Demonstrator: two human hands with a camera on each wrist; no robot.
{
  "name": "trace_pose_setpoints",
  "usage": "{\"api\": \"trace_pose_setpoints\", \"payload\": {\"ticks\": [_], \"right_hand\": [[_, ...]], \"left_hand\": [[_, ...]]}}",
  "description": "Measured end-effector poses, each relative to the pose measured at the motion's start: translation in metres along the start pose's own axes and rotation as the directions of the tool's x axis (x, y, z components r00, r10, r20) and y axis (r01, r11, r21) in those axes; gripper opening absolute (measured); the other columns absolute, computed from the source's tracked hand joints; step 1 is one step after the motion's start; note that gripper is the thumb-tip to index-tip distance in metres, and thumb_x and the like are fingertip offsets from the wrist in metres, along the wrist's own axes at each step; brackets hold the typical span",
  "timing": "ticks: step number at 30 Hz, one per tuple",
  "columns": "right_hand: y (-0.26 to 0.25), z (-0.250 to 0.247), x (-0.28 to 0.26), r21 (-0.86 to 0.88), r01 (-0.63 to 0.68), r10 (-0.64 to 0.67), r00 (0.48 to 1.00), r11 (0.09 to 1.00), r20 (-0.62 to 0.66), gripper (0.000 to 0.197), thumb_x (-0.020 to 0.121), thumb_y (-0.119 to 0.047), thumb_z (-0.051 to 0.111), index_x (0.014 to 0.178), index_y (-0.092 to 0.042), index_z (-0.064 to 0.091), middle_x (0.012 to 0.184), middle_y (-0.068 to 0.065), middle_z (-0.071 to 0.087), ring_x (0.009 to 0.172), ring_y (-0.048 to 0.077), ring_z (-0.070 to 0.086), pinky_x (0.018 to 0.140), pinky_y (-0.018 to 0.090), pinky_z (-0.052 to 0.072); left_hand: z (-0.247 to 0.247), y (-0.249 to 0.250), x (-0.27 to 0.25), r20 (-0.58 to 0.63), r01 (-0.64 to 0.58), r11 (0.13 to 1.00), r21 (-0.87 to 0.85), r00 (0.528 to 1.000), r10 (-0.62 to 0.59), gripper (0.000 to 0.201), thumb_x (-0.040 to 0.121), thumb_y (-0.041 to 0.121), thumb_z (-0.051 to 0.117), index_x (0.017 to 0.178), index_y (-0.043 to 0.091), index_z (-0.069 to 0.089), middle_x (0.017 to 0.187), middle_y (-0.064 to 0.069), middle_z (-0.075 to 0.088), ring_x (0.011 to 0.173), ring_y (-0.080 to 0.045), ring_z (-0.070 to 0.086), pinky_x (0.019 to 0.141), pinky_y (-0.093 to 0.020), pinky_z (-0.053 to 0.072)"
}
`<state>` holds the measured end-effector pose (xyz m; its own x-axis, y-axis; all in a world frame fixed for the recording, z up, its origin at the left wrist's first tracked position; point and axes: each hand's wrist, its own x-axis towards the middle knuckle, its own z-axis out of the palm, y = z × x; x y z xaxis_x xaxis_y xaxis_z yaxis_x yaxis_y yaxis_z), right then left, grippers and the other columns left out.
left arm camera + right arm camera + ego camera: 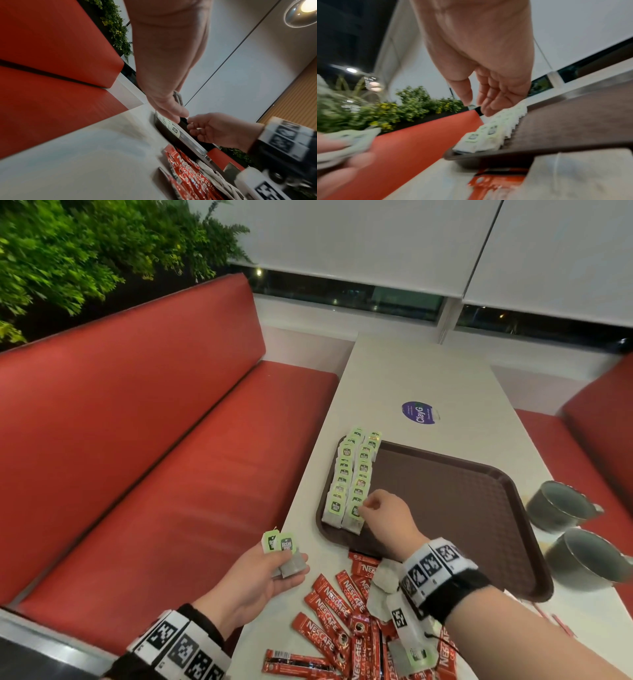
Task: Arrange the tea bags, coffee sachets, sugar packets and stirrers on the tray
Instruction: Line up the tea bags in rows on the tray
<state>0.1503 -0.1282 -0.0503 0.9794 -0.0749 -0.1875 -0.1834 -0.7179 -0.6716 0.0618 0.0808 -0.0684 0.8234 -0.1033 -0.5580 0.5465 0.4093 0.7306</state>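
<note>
- A red booth seat (pixel 164 460) is seen at the far left, beside a pale bench (pixel 421 378) that runs away from the viewer.
- The left hand (pixel 263 573) is held palm up over the bench's left edge. Its fingers are curled round a small bunch of tea bags (pixel 286 553), green tags uppermost.
- Just right of and beyond that hand, a brown tray (pixel 462 508) lies on the bench. Two overlapping rows of tea bags (pixel 352 477) are laid along its left side, their long axis running away from the viewer.
- The right hand (pixel 383 515) is poised over the near end of the inner row. Its fingers are loosely bent and nothing is seen held in it; the fingertips (pixel 485 112) are at or just above the nearest bags, and contact cannot be told.
- Near the viewer, below the right wrist, red coffee sachets (pixel 329 611) are scattered on the bench with a few loose tea bags (pixel 387 580) among them, all off the tray.
- At the far right, two grey cups (pixel 579 532) stand just beside the tray.
- The coming move is judged to turn on this: the held bunch lies to the near left of the rows, and the right hand is the nearer to the rows' open near end, so a bag would be passed rightward and forward.
</note>
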Motion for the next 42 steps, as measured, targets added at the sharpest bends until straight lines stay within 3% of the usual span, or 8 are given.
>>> {"api": "trace_pose_setpoints", "payload": {"ticks": [6,17,22,26,29,33,39,42], "right_hand": [[-0.01,0.023,-0.068,0.123,0.211,-0.238,0.931,0.97,0.276,0.013,0.083,-0.037,0.07,0.086,-0.025,0.066,0.076,-0.012,0.062,0.066,-0.003,0.053,0.061,0.009,0.04],[0.009,0.023,-0.074,0.356,0.04,-0.096,0.985,0.934,0.143,0.013,0.079,-0.016,0.072,0.078,-0.018,0.059,0.07,-0.007,0.059,0.064,0.009,0.055,0.065,0.026,0.048],[0.014,0.01,-0.064,0.497,0.007,-0.079,0.989,0.868,0.123,0.014,0.08,-0.012,0.073,0.077,-0.005,0.062,0.068,0.001,0.057,0.064,0.014,0.051,0.064,0.03,0.043],[0.02,-0.005,-0.045,0.556,0.003,-0.006,1.0,0.831,0.003,0.025,0.08,-0.016,0.073,0.062,-0.02,0.056,0.062,0.001,0.052,0.062,0.017,0.046,0.062,0.032,0.039],[0.019,-0.018,-0.031,0.479,0.013,0.025,0.997,0.878,-0.073,0.023,0.083,-0.016,0.07,0.067,-0.016,0.054,0.061,-0.003,0.05,0.057,0.011,0.042,0.056,0.023,0.036],[0.02,-0.019,-0.009,0.364,-0.01,0.047,0.995,0.931,-0.093,0.017,0.082,-0.018,0.07,0.071,-0.014,0.057,0.069,0.001,0.06,0.06,0.013,0.049,0.058,0.027,0.042],[0.024,-0.003,0.009,0.217,-0.167,0.15,0.984,0.962,0.095,0.025,0.08,-0.017,0.072,0.064,-0.017,0.053,0.072,0.002,0.06,0.065,0.015,0.053,0.059,0.026,0.045],[0.025,0.004,0.011,0.151,-0.203,0.176,0.969,0.967,0.174,0.026,0.08,-0.017,0.073,0.064,-0.018,0.053,0.071,0.0,0.059,0.064,0.014,0.053,0.061,0.026,0.045]], "left_hand": [[0.02,-0.001,0.0,0.107,-0.027,0.998,0.056,0.994,0.021,0.019,0.096,0.004,0.046,0.111,0.003,0.058,0.099,-0.016,0.071,0.087,-0.027,0.068,0.07,-0.032,0.059],[0.06,-0.006,-0.002,0.227,-0.148,0.955,0.257,0.97,0.09,0.023,0.1,0.01,0.042,0.116,0.017,0.057,0.113,-0.007,0.069,0.102,-0.021,0.065,0.081,-0.035,0.057],[0.072,0.004,0.003,0.181,-0.159,0.97,0.183,0.975,0.126,0.02,0.101,0.018,0.04,0.119,0.019,0.05,0.114,-0.006,0.068,0.099,-0.028,0.066,0.075,-0.037,0.058],[0.076,0.019,0.016,0.068,-0.208,0.948,0.24,0.978,0.197,0.015,0.102,0.015,0.034,0.107,0.017,0.047,0.106,-0.007,0.067,0.097,-0.027,0.066,0.076,-0.039,0.057],[0.077,0.031,0.032,0.115,-0.314,0.793,0.522,0.947,0.299,0.017,0.099,0.019,0.041,0.105,0.027,0.055,0.113,0.002,0.065,0.106,-0.016,0.061,0.091,-0.036,0.052],[0.083,0.046,0.051,0.125,-0.385,0.591,0.709,0.893,0.432,0.01,0.092,0.017,0.058,0.097,0.02,0.067,0.095,0.006,0.067,0.086,-0.007,0.06,0.067,-0.015,0.045],[0.08,0.05,0.077,0.159,-0.258,0.278,0.925,0.929,0.333,0.018,0.088,0.02,0.065,0.095,0.004,0.069,0.074,-0.005,0.061,0.069,-0.019,0.056,0.054,-0.014,0.033],[0.077,0.05,0.088,0.159,-0.201,0.126,0.972,0.946,0.284,0.019,0.087,0.025,0.065,0.102,0.012,0.067,0.09,-0.003,0.058,0.091,-0.022,0.059,0.07,-0.022,0.037]]}}
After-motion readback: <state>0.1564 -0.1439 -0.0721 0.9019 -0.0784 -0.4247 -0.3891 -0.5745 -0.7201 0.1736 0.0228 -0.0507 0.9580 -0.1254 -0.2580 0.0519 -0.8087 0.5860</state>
